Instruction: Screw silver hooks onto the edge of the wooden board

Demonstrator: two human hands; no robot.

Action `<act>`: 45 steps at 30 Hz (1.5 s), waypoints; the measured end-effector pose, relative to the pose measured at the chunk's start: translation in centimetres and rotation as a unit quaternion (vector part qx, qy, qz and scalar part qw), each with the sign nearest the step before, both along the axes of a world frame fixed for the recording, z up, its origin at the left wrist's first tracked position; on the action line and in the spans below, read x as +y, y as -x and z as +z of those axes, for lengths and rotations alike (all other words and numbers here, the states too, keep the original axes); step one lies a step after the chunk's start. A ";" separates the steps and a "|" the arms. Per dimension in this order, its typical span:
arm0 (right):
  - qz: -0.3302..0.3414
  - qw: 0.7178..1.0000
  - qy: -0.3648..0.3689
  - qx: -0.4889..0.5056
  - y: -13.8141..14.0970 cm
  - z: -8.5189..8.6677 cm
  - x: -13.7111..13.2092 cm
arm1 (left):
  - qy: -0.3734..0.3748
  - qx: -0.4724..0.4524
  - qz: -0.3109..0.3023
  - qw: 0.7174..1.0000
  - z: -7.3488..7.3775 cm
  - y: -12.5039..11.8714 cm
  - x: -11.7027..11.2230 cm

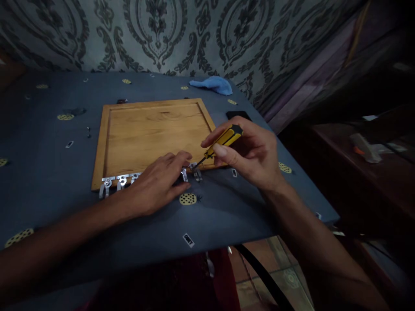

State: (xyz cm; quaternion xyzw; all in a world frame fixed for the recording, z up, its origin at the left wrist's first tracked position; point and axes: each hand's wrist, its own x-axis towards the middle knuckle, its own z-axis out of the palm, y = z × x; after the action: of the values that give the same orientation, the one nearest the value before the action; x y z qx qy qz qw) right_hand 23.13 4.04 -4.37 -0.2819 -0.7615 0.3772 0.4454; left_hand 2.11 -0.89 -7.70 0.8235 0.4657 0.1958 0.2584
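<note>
A wooden board with a raised frame (155, 134) lies flat on the table. Along its near edge runs a metal strip with hanging clips (122, 180), partly covered by my left hand (162, 179). That hand is closed over the strip, fingers on the board side and thumb on the near side. My right hand (249, 151) grips a yellow and black screwdriver (227, 137), tilted down to the left. Its tip meets the strip near the clip at the right end (196, 172); whether it sits in a screw head I cannot tell.
Small screws (88, 132) lie left of the board on the dark blue tablecloth (136, 255). A blue cloth (214, 85) sits at the back, and a black flat object (238, 115) lies beyond my right hand. Patterned fabric (162, 34) hangs behind the table.
</note>
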 end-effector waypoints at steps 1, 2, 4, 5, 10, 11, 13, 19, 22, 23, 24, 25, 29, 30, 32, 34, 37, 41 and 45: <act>0.016 1.000 0.017 0.005 -0.1 0.1 0.1 | -0.004 -0.003 0.000 1.000 -0.1 0.0 0.0; 0.032 0.999 0.029 0.009 -0.2 0.1 0.2 | -0.009 -0.007 0.000 1.000 -0.1 0.1 0.0; 0.057 0.997 0.043 0.013 -0.4 -0.1 0.5 | -0.011 -0.016 -0.003 1.000 -0.2 0.1 0.0; 0.063 0.997 0.044 0.017 -0.4 -0.1 0.6 | -0.010 -0.017 -0.003 1.000 -0.2 0.1 0.0; 0.044 0.998 0.031 0.037 -0.2 -0.4 1.0 | -0.004 -0.015 -0.001 1.000 -0.1 0.1 0.0; 0.036 0.998 0.030 0.035 -0.1 -0.5 1.0 | -0.007 -0.014 0.000 1.000 -0.1 0.1 0.0; 0.018 0.999 0.028 0.036 0.2 -0.6 0.8 | -0.012 -0.010 0.000 1.000 -0.2 0.1 0.0; -0.040 0.998 -0.001 0.052 0.9 -1.0 0.3 | -0.017 -0.011 -0.001 1.000 -0.4 0.1 -0.1; -0.021 0.999 0.009 0.048 0.9 -0.8 0.3 | -0.012 -0.004 0.002 1.000 -0.2 0.1 -0.1; -0.017 0.999 0.007 0.050 0.9 -0.7 0.2 | -0.008 -0.002 0.002 1.000 -0.1 0.0 -0.1; -0.020 0.998 0.003 0.055 0.8 -0.6 0.2 | -0.006 -0.001 0.002 1.000 0.0 0.0 -0.1; -0.031 0.997 -0.006 0.066 0.8 -0.5 0.2 | -0.004 0.000 0.002 1.000 0.1 0.0 -0.1; -0.106 0.988 -0.042 0.107 0.5 -0.6 0.0 | -0.002 -0.003 0.000 1.000 0.1 0.0 -0.1; -0.119 0.986 -0.048 0.107 0.4 -0.7 0.0 | -0.004 -0.006 -0.001 1.000 0.0 0.1 -0.1; -0.131 0.986 -0.054 0.093 0.2 -0.9 -0.1 | -0.010 -0.009 0.001 1.000 -0.2 0.1 -0.2; -0.130 0.987 -0.055 0.075 0.1 -1.1 -0.2 | -0.015 -0.008 0.001 1.000 -0.4 0.2 -0.2; -0.128 0.989 -0.047 0.058 0.0 -1.2 -0.3 | -0.019 -0.004 -0.001 1.000 -0.5 0.2 -0.2; -0.134 0.988 -0.052 0.048 -0.1 -1.4 -0.3 | -0.033 0.000 -0.007 0.999 -0.6 0.2 -0.2; -0.129 0.990 -0.061 0.019 -0.3 -1.4 -0.3 | -0.043 0.002 -0.008 0.999 -0.7 0.2 -0.2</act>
State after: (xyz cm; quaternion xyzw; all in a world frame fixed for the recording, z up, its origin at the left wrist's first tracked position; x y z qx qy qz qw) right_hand 23.40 3.77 -5.75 -0.3425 -0.7318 0.2750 0.5211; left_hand 1.93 -1.08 -8.35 0.8379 0.4506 0.2122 0.2234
